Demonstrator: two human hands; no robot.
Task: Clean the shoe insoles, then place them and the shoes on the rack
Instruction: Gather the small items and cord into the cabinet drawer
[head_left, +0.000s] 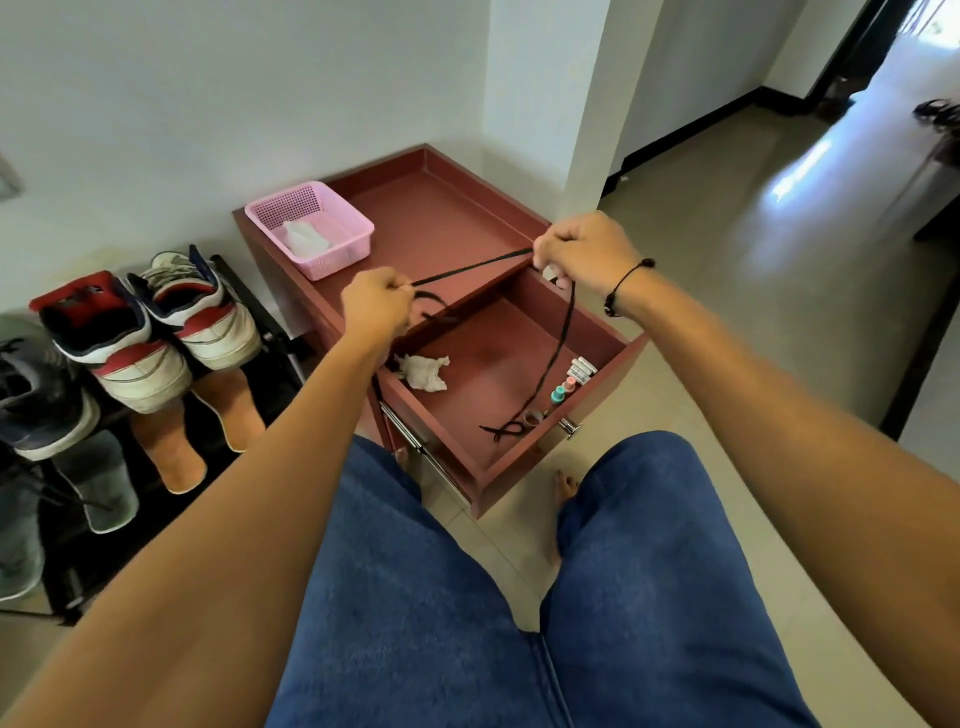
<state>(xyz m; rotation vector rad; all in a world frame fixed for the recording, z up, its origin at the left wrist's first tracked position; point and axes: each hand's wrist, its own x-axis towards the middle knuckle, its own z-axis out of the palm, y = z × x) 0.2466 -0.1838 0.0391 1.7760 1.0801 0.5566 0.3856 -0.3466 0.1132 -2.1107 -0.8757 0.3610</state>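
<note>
A cabinet (441, 228) stands against the wall, with its top drawer (498, 374) pulled out toward the person. On the cabinet top, at the back left, sits a basket (311, 228) with a cloth (305, 238) in it. In the drawer, a tissue (423, 370) lies at the left and small bottles (570, 382) lie at the right wall. Both hands are above the drawer, the left hand (375, 304) left of the right hand (584, 249), and a lace (470, 269) runs between them; its end hangs from the right hand down into the drawer. Left of the cabinet is the rack (249, 312) with the shoes (156, 332) on it, and the insoles (208, 426) lie in front of the shoes.
</note>
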